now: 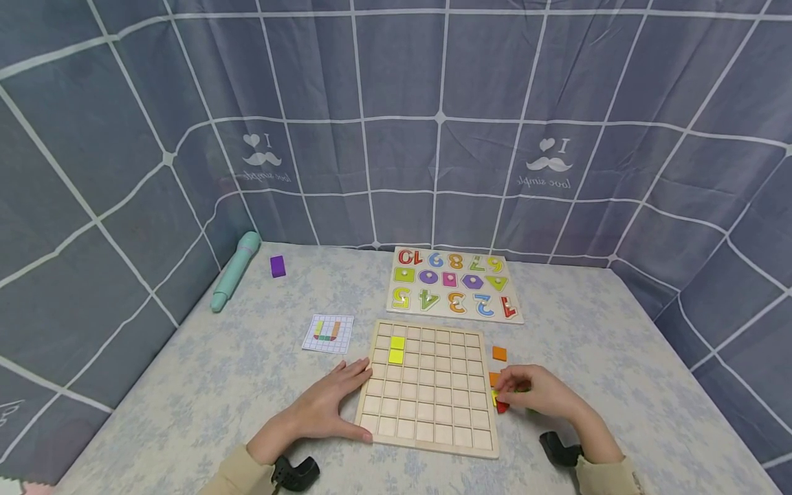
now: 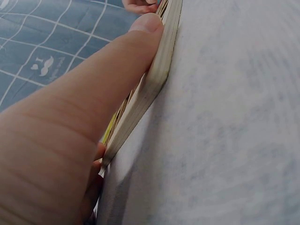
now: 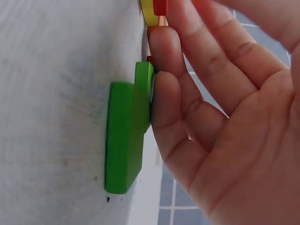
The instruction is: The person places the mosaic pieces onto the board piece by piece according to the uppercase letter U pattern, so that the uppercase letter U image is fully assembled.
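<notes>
Two hands at a wooden grid board [image 1: 427, 412] on the table [image 1: 229, 371].
The left hand [image 1: 328, 402] lies spread and relaxed against the board's left edge; off its right edge, the right hand [image 1: 541, 393] has curled fingers at a red tile [image 1: 502, 408], whether pinching it I cannot tell. Two yellow tiles [image 1: 396, 357] sit toward the board's far-left corner; orange tiles [image 1: 499, 353] and green tiles [image 3: 123, 140] lie right of it.

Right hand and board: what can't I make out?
Head view: green tiles, mostly hidden by the right hand.
Right wrist view: red tile, cut off by the top edge; grip unclear.
Left wrist view: yellow tiles on the board, mostly hidden by the left hand.
</notes>
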Tool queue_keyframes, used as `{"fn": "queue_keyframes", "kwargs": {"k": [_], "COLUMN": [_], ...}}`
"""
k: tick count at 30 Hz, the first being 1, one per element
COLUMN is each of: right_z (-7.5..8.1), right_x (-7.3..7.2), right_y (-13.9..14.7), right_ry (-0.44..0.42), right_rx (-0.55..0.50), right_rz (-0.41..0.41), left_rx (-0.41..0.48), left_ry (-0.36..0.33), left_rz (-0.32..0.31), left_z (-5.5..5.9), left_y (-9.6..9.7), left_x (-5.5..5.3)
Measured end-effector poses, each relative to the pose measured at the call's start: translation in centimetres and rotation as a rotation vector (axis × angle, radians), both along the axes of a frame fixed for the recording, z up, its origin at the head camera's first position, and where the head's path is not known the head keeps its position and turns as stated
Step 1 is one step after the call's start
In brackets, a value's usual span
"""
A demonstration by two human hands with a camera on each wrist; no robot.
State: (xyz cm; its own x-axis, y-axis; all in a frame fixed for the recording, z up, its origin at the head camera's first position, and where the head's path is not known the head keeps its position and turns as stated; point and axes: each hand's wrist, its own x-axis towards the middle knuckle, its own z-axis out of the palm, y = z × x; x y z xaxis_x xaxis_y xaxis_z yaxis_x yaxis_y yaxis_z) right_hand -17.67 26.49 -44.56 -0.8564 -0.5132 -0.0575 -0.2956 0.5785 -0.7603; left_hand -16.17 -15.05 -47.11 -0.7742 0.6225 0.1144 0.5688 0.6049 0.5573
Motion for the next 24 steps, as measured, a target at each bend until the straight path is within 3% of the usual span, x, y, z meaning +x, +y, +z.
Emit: {"fn": "queue_keyframes", "kwargs": {"k": [13, 24], "right_z": [-0.08, -0.07], "right_x": [0.00, 0.02], "right_y": [-0.25, -0.03], "right_ry": [-0.017, -0.001], "right_rx": [0.017, 0.025], "right_rz": [-0.058, -0.040], "left_rx": [0.006, 0.010], "left_ry": [0.007, 0.004], "left_rz": [0.001, -0.004], "left_z": [-0.20, -0.18], "left_y": [0.03, 0.00], "left_x": [-0.05, -0.13]}}
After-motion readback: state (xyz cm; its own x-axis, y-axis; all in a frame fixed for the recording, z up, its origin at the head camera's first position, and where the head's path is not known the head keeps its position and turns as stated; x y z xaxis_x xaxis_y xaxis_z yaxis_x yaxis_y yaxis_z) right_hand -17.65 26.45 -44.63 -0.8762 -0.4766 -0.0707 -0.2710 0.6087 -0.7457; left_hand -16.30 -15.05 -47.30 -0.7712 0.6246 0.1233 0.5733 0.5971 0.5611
